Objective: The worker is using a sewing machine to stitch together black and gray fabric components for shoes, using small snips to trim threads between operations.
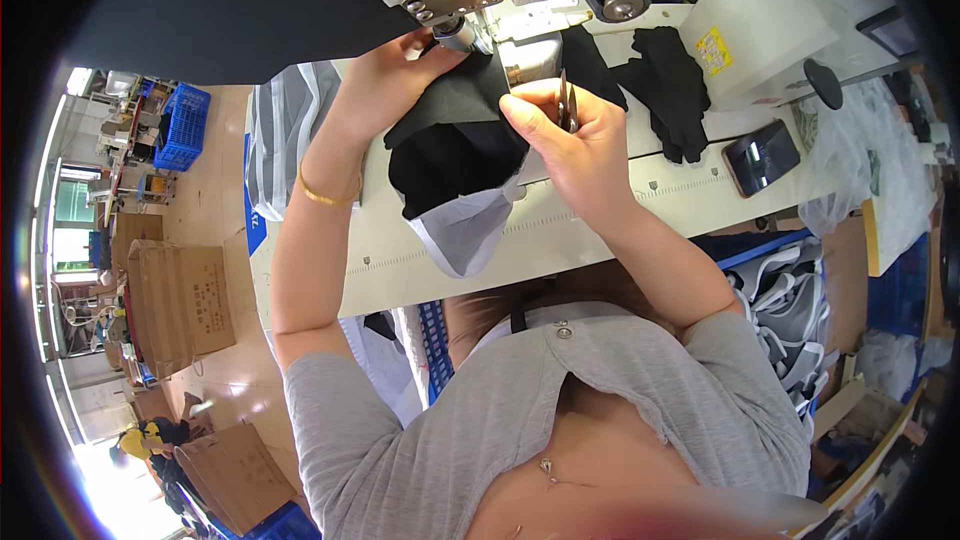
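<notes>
A piece of black and light grey fabric lies under the sewing machine's needle area, with its grey end hanging over the table's front edge. My left hand grips the left side of the black cloth close to the presser foot; its fingertips are partly hidden by the machine. My right hand is closed, with thumb and forefinger pinching the cloth's right edge. A pair of dark thread snips is tucked in that same hand, blades pointing up toward the machine.
Black cloth pieces and a phone lie on the table at right. Grey and white striped fabric is stacked at left. Cardboard boxes stand on the floor. A bin with grey pieces sits beside me at right.
</notes>
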### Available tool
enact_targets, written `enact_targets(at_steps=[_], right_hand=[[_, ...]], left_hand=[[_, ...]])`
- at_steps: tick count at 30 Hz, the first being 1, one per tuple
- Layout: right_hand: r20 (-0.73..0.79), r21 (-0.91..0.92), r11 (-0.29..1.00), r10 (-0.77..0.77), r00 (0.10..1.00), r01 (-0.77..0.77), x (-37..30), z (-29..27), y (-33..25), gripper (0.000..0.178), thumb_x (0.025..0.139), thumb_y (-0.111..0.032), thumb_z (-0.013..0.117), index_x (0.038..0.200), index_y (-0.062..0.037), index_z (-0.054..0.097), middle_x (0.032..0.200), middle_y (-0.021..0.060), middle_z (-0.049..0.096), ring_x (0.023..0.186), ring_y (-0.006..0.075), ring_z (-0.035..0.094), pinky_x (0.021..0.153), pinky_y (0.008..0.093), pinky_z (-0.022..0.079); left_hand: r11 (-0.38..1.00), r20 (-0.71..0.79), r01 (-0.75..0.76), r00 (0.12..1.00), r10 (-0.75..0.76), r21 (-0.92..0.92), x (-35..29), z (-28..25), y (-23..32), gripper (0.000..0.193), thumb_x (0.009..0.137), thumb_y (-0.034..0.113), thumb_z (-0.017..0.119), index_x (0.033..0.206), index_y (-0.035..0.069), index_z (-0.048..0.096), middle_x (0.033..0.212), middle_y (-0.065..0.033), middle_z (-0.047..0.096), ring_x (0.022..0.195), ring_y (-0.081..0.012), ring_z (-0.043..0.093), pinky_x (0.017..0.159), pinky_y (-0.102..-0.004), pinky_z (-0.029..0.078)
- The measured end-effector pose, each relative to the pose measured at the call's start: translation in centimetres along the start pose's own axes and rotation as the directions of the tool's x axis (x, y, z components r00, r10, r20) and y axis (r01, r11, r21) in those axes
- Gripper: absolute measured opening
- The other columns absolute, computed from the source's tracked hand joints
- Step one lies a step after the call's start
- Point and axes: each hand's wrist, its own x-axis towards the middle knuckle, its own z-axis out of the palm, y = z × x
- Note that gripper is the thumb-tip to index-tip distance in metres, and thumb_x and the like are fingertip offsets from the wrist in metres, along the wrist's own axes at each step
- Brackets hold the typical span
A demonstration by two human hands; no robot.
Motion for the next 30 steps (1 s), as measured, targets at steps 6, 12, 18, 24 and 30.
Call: enact_targets(at_steps=[6, 12, 18, 24, 30], right_hand=[[0.012, 0.01, 0.999, 0.051, 0.999, -0.051, 0.0, -0.1, -0.4, 0.012, 0.09, -0.012, 0.068, 0.087, -0.0003, 0.068, 0.067, -0.0058, 0.056, 0.062, -0.0004, 0.045, 0.055, 0.0185, 0.035], [0.06, 0.207, 0.958, 0.189, 0.98, -0.197, -0.9, -0.7, -0.8, 0.011, 0.086, -0.005, 0.068, 0.096, 0.0003, 0.069, 0.074, -0.005, 0.06, 0.066, -0.0008, 0.048, 0.054, 0.017, 0.035], [0.114, 0.059, 0.981, 0.177, 0.978, -0.184, -2.1, -1.5, -1.5, 0.021, 0.086, -0.004, 0.066, 0.105, 0.0043, 0.069, 0.086, 0.001, 0.068, 0.076, 0.003, 0.057, 0.066, 0.0192, 0.046], [0.12, 0.106, 0.978, 0.164, 0.979, -0.177, -2.4, -0.7, -1.6, 0.023, 0.088, -0.006, 0.065, 0.108, 0.0041, 0.069, 0.088, 0.0014, 0.069, 0.077, 0.0029, 0.057, 0.067, 0.0191, 0.046], [0.119, 0.107, 0.983, 0.139, 0.983, -0.152, -1.8, -0.5, -1.8, 0.023, 0.088, -0.007, 0.064, 0.108, 0.0037, 0.069, 0.086, 0.0002, 0.068, 0.074, 0.0018, 0.055, 0.064, 0.0189, 0.044]], left_hand=[[0.502, 0.023, -0.545, 0.692, 0.721, 0.672, -6.3, 1.2, 3.5, 0.034, 0.073, 0.01, 0.076, 0.105, 0.001, 0.07, 0.112, -0.0096, 0.066, 0.108, -0.0278, 0.06, 0.093, -0.041, 0.046], [0.56, 0.098, -0.527, 0.778, 0.621, 0.639, -7.6, 3.7, 2.7, 0.039, 0.072, 0.007, 0.072, 0.11, 0.0, 0.068, 0.12, -0.0102, 0.064, 0.115, -0.0269, 0.058, 0.102, -0.0451, 0.042], [0.521, 0.068, -0.497, 0.766, 0.64, 0.695, -8.0, 4.0, 2.5, 0.036, 0.074, 0.007, 0.069, 0.109, 0.002, 0.07, 0.118, -0.0076, 0.066, 0.113, -0.0218, 0.059, 0.102, -0.0423, 0.04], [0.485, 0.073, -0.49, 0.754, 0.652, 0.724, -8.2, 3.5, 2.7, 0.033, 0.076, 0.007, 0.068, 0.109, 0.003, 0.071, 0.116, -0.0056, 0.067, 0.11, -0.0197, 0.061, 0.102, -0.0402, 0.038], [0.468, 0.092, -0.494, 0.753, 0.651, 0.732, -7.8, 3.2, 2.9, 0.034, 0.075, 0.007, 0.068, 0.108, 0.004, 0.071, 0.116, -0.0043, 0.068, 0.109, -0.0192, 0.062, 0.103, -0.0405, 0.036]])
